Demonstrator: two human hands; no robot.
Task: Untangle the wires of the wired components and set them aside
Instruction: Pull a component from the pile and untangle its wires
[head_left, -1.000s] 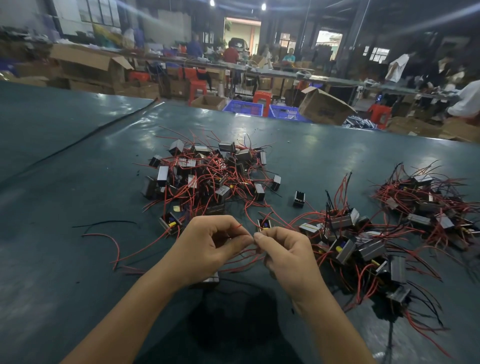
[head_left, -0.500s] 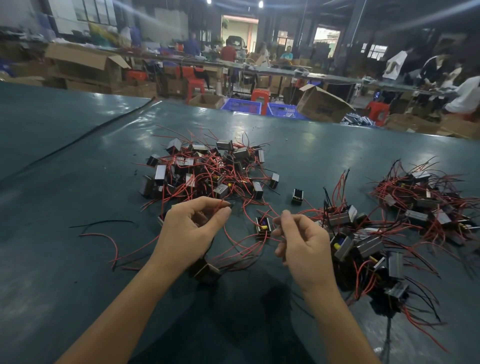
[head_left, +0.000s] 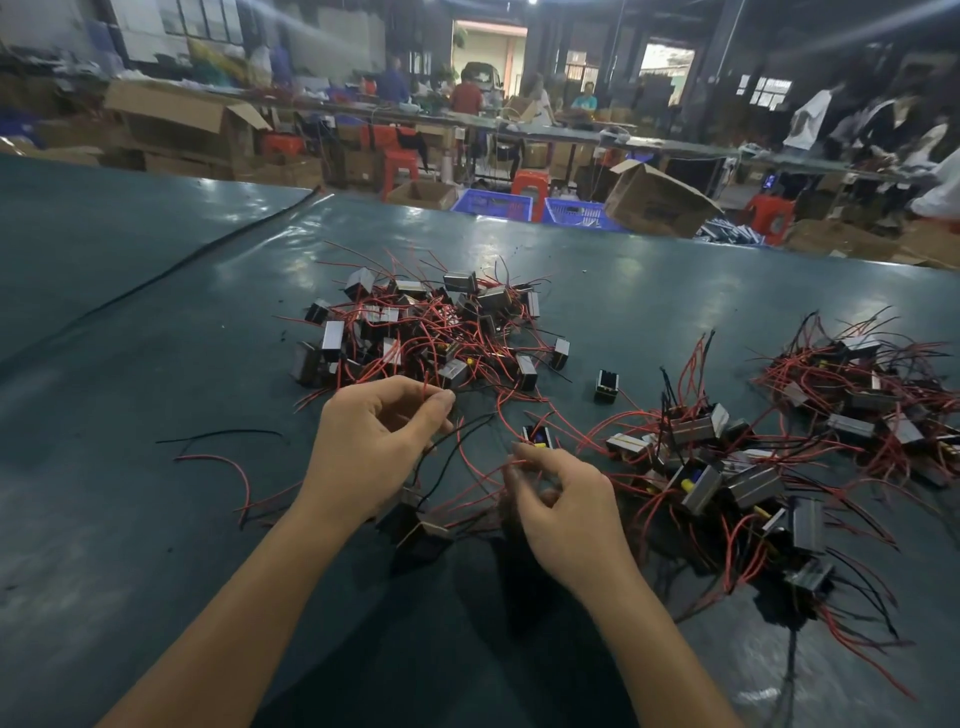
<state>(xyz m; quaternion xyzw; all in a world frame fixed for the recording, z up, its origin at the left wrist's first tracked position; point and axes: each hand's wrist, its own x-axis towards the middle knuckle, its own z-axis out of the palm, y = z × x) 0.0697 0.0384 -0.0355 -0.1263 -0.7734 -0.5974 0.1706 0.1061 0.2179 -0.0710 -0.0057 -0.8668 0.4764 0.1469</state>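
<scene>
Small black box-shaped components with red and black wires lie in heaps on the green table (head_left: 156, 519). One tangled heap (head_left: 426, 332) sits ahead of me, a second heap (head_left: 727, 467) to my right, a third heap (head_left: 872, 395) at the far right. My left hand (head_left: 374, 441) pinches thin red and black wires between thumb and fingers. A component (head_left: 423, 535) hangs from those wires below the hand, near the table. My right hand (head_left: 561, 499) pinches red wires of the same bundle, just in front of a component with a yellow part (head_left: 537, 436).
Loose red and black wire pieces (head_left: 223, 457) lie to the left. A single component (head_left: 606, 385) stands alone between the heaps. A dark seam (head_left: 171, 270) crosses the table at the left. Beyond the far edge are cardboard boxes (head_left: 654, 200), blue crates (head_left: 519, 208) and people.
My hands first drew apart, stretching the wires. Now the right hand has dropped lower and toward the left hand, and the hanging component has come into view under the left hand.
</scene>
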